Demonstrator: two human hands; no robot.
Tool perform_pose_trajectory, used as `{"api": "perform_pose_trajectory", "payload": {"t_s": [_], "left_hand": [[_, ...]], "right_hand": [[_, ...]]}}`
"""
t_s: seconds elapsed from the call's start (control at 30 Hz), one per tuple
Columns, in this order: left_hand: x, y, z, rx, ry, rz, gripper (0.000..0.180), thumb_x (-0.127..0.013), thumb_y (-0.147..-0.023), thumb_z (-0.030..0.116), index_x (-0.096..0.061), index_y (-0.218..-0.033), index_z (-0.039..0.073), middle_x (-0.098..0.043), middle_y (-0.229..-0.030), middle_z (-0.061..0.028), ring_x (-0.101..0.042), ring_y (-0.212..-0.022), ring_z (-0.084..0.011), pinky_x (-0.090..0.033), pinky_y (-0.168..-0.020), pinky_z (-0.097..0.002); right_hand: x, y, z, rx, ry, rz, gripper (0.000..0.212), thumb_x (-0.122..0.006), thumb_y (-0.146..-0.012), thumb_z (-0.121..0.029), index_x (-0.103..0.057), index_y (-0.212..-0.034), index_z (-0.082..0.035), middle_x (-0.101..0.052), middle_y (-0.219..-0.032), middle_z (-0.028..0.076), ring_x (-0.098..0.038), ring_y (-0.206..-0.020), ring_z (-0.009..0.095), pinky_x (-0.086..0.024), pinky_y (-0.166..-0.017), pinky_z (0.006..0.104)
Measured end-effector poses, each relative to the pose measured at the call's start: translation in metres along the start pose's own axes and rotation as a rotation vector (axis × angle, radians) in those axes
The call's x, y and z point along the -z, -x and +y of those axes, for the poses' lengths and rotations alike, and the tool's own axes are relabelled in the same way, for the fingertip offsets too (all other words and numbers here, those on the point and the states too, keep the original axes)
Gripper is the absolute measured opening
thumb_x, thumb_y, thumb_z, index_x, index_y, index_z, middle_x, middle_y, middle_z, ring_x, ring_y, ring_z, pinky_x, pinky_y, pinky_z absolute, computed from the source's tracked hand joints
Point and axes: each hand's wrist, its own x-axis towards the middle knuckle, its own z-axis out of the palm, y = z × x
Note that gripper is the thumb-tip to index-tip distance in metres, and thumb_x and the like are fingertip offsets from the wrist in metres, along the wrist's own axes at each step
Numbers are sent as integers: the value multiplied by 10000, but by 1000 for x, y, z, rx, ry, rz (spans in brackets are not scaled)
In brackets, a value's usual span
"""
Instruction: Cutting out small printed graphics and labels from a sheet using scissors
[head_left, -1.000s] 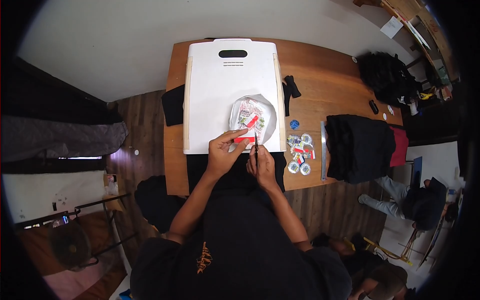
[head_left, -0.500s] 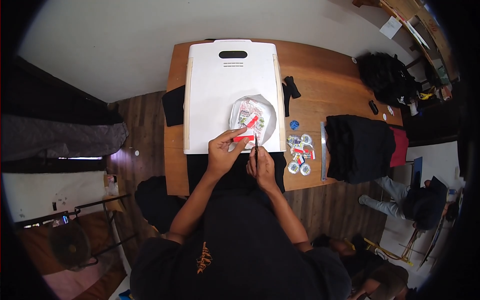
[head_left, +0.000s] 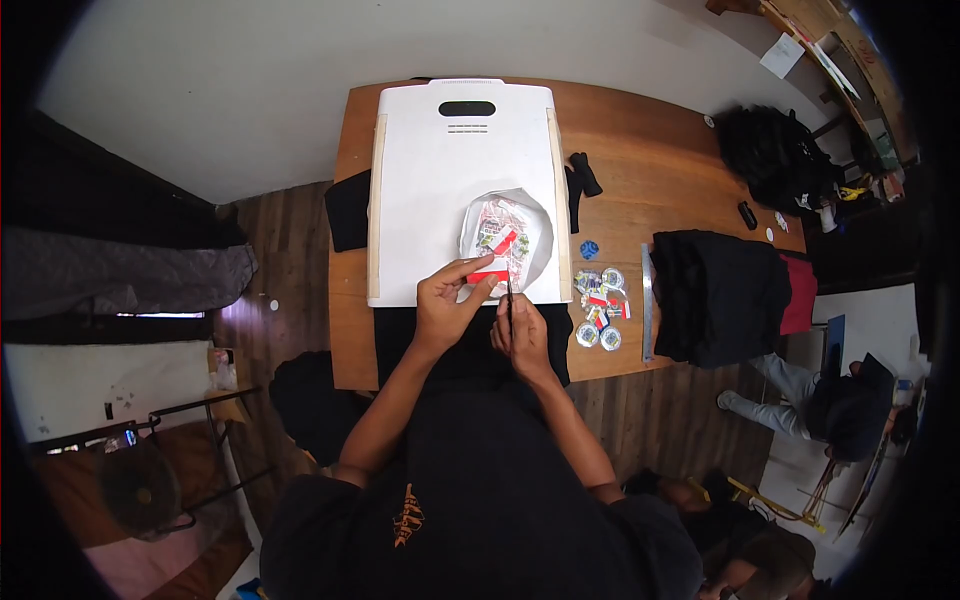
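Note:
My left hand (head_left: 447,308) is closed on a small red-and-white piece of sheet (head_left: 487,275), pinched between thumb and fingers. A slim dark cutting tool (head_left: 510,288) is in my right hand (head_left: 523,338), its tip against the right end of that piece; whether it is scissors or a knife I cannot tell. Both hands work over a white, crumpled round container (head_left: 541,245), with printed red, white and green scraps (head_left: 500,221) inside. That container rests on the lower right part of a large white board (head_left: 430,200) with a slotted handle.
On the wooden table (head_left: 640,160), right of the board, lie several round stickers and cut pieces (head_left: 602,305), a blue disc (head_left: 589,249), a metal ruler (head_left: 647,300) and stacked black cloth (head_left: 705,300). A person (head_left: 845,405) is at the far right.
The dark tool has shifted slightly left and changed its angle at the edge of the red-and-white piece. My left hand keeps its place.

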Motion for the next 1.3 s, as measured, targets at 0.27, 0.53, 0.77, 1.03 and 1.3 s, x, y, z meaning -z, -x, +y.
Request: {"api": "perform_pose_trajectory", "payload": {"t_s": [0.27,0.53,0.77,1.03,1.3], "left_hand": [[-1,-1,2,5,7,19,338,-678,-888,-93,-629,-1222,-101,-668,-1097,-136,-635,-1019,-145,-516,-910,-254],[-1,-1,0,2,18,18,343,-680,-889,-88,-627,-1227,-97,-669,-1111,-143,-636,-1028,-150,-516,-921,-260],[-1,0,1,7,7,18,337,-677,-891,-86,-628,-1225,-95,-671,-1117,-147,-635,-1038,-154,-514,-934,-267],[0,-1,1,1,10,18,343,-678,-890,-88,-625,-1229,-99,-668,-1129,-147,-634,-1038,-155,-511,-932,-264],[-1,-1,1,9,11,25,338,-679,-894,-79,-629,-1227,-95,-672,-1111,-137,-633,-1029,-145,-510,-925,-257]], "right_hand": [[2,2,0,-31,-25,-7,351,-334,-1097,-358,-486,-993,-60,-319,-545,-47,-273,-414,58,-256,-437,232],[1,4,0,-45,-40,1,358,-338,-1094,-372,-482,-995,-60,-316,-546,-49,-268,-413,57,-255,-434,232],[0,3,1,-45,-52,1,361,-338,-1094,-376,-482,-997,-59,-313,-541,-48,-275,-404,58,-264,-428,229],[-1,3,0,-46,-53,-2,362,-337,-1094,-377,-480,-994,-59,-318,-538,-44,-288,-403,62,-271,-430,232],[0,2,1,-34,-45,-7,366,-336,-1093,-383,-476,-991,-61,-320,-537,-40,-294,-404,66,-276,-431,233]]}}
